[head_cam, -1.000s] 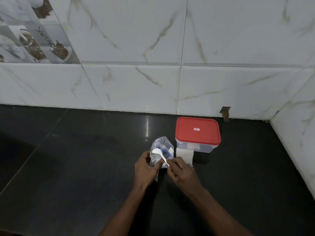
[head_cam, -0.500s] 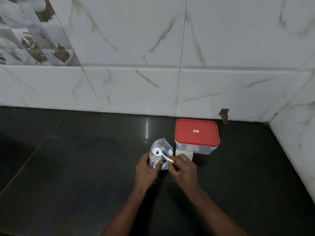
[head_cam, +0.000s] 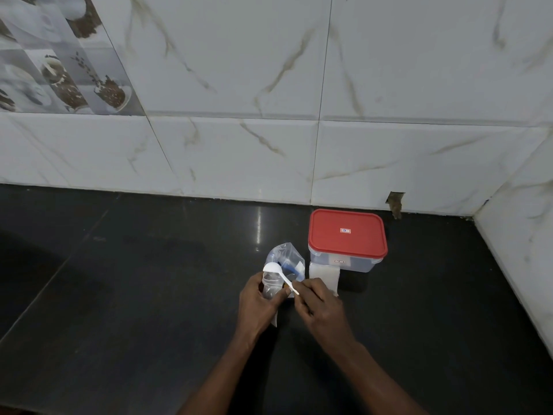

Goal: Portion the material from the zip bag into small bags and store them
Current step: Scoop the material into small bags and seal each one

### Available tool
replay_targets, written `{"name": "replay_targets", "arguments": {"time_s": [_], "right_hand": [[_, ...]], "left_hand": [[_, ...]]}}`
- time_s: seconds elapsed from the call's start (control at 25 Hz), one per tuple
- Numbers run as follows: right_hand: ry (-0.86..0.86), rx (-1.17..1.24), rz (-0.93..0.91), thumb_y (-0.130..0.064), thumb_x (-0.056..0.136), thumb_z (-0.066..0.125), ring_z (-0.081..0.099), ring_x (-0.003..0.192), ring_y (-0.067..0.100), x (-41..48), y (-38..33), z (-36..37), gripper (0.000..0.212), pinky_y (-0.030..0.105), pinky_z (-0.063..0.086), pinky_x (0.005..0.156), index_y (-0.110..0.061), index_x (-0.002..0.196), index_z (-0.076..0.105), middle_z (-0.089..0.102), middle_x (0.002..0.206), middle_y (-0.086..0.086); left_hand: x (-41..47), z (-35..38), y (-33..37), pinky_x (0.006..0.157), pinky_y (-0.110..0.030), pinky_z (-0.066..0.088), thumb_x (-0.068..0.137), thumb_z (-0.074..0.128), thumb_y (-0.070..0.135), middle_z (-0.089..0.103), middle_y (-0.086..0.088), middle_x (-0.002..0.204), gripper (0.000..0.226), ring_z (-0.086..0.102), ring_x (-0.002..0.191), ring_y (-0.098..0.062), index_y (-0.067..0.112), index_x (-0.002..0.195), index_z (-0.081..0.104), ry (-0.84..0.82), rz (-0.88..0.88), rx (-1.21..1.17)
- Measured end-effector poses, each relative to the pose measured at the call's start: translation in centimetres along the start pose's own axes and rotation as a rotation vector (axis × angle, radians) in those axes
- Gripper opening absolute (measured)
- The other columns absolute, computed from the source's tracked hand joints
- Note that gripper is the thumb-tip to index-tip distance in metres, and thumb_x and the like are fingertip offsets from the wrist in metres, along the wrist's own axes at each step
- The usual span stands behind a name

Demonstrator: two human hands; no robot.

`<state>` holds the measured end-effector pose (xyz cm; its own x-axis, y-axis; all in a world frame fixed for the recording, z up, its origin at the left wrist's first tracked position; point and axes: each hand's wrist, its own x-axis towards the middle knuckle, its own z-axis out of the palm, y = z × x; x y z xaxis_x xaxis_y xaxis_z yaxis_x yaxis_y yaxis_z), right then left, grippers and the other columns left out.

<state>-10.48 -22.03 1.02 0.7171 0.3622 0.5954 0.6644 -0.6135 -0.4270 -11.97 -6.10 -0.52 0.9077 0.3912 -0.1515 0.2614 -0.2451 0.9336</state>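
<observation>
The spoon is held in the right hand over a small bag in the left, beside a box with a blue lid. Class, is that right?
Not quite. The head view shows the lid is red, not blue. The spoon, right hand, small bag, left hand and box are as stated.

You are working in dim, cool, flat light. The black countertop (head_cam: 149, 295) swallows most of it, apart from a thin vertical streak of glare near the middle of its back edge, so the source sits overhead and behind. Soft shadows pool at the countertop's left side. The marble wall tiles (head_cam: 239, 70) read grey-white and evenly lit. Your wide lens bends the tile joints, most strongly toward the edges. Fine detail is soft and slightly smeared throughout.
</observation>
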Motion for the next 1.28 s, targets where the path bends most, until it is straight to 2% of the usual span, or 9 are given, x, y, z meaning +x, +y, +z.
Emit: {"name": "replay_targets", "arguments": {"time_s": [0.16,0.32,0.52,0.64,0.76,0.88,1.0,1.16,1.28], "right_hand": [[0.005,-0.037,-0.023,-0.014,0.091,0.054,0.062,0.08,0.011,-0.3,0.3,-0.2,0.022,0.019,0.05,0.072,-0.006,0.104,0.07,0.06,0.095,0.001],[0.013,0.047,0.031,-0.015,0.091,0.055,0.061,0.083,0.007,-0.2,0.0,-0.3,0.022,0.017,0.051,0.073,-0.008,0.106,0.069,0.061,0.095,0.001],[0.166,0.206,0.492,-0.002,0.079,0.069,0.054,0.06,0.01,1.9,0.8,0.0,0.011,0.023,0.046,0.056,-0.009,0.086,0.075,0.059,0.069,-0.001],[-0.029,0.107,0.529,-0.002,0.08,0.068,0.055,0.064,0.014,2.7,2.0,1.3,0.011,0.023,0.044,0.06,-0.007,0.088,0.074,0.062,0.075,0.005],[-0.272,-0.044,0.363,-0.005,0.083,0.061,0.063,0.067,0.024,3.0,2.6,3.5,0.012,0.034,0.053,0.058,-0.005,0.091,0.07,0.062,0.087,0.01],[-0.382,-0.131,0.264,-0.005,0.083,0.064,0.062,0.064,0.023,3.7,3.5,4.4,0.004,0.037,0.054,0.054,-0.007,0.085,0.067,0.06,0.087,0.008],[-0.448,-0.193,0.239,-0.005,0.08,0.069,0.062,0.06,0.021,3.1,4.0,4.2,0.007,0.032,0.052,0.049,-0.008,0.085,0.069,0.062,0.085,0.007],[-0.554,-0.161,0.279,-0.012,0.095,0.05,0.063,0.087,0.028,2.3,2.5,3.9,0.021,0.035,0.048,0.07,-0.007,0.111,0.063,0.058,0.109,0.009],[-0.577,-0.079,0.404,-0.015,0.098,0.044,0.057,0.098,0.029,3.1,1.2,3.6,0.025,0.032,0.04,0.077,-0.004,0.11,0.062,0.056,0.109,0.011]], "left_hand": [[0.1,0.0,0.5,0.08,-0.028,0.057,0.071,0.086,0.025,0.074,0.009,0.095,0.036,0.07,0.088,-0.005,0.036,0.098,0.066,0.016,0.022,-0.004],[0.3,0.0,0.2,0.077,-0.023,0.055,0.07,0.087,0.028,0.075,0.009,0.096,0.038,0.07,0.088,-0.003,0.028,0.104,0.069,0.004,0.034,-0.013],[0.3,-0.2,-0.6,0.077,-0.026,0.057,0.064,0.087,0.04,0.077,0.012,0.092,0.042,0.072,0.086,-0.002,0.029,0.102,0.071,0.008,-0.016,-0.043],[-0.1,-0.4,-1.7,0.078,-0.027,0.057,0.072,0.086,0.033,0.076,0.01,0.092,0.035,0.071,0.087,-0.003,0.027,0.103,0.071,0.043,-0.036,-0.033],[-0.6,-0.4,-2.0,0.073,-0.025,0.056,0.078,0.083,0.026,0.077,0.008,0.087,0.021,0.073,0.083,-0.006,0.028,0.097,0.072,0.022,-0.072,-0.085],[-0.2,-0.1,-2.4,0.073,-0.026,0.056,0.08,0.082,0.027,0.079,0.005,0.089,0.023,0.075,0.086,-0.012,0.021,0.101,0.075,-0.009,-0.161,-0.18],[-0.3,0.4,-3.0,0.086,-0.041,0.06,0.085,0.077,0.029,0.079,-0.003,0.097,0.029,0.075,0.093,-0.02,0.015,0.11,0.075,-0.046,-0.265,-0.324],[-0.6,1.1,-3.1,0.102,-0.052,0.05,0.093,0.068,0.025,0.075,-0.018,0.111,0.03,0.07,0.108,-0.034,0.008,0.117,0.071,-0.111,-0.281,-0.493],[-0.5,1.3,-2.4,0.101,-0.05,0.051,0.096,0.063,0.019,0.074,-0.02,0.109,0.025,0.07,0.107,-0.037,0.006,0.116,0.071,-0.116,-0.24,-0.479]]}}
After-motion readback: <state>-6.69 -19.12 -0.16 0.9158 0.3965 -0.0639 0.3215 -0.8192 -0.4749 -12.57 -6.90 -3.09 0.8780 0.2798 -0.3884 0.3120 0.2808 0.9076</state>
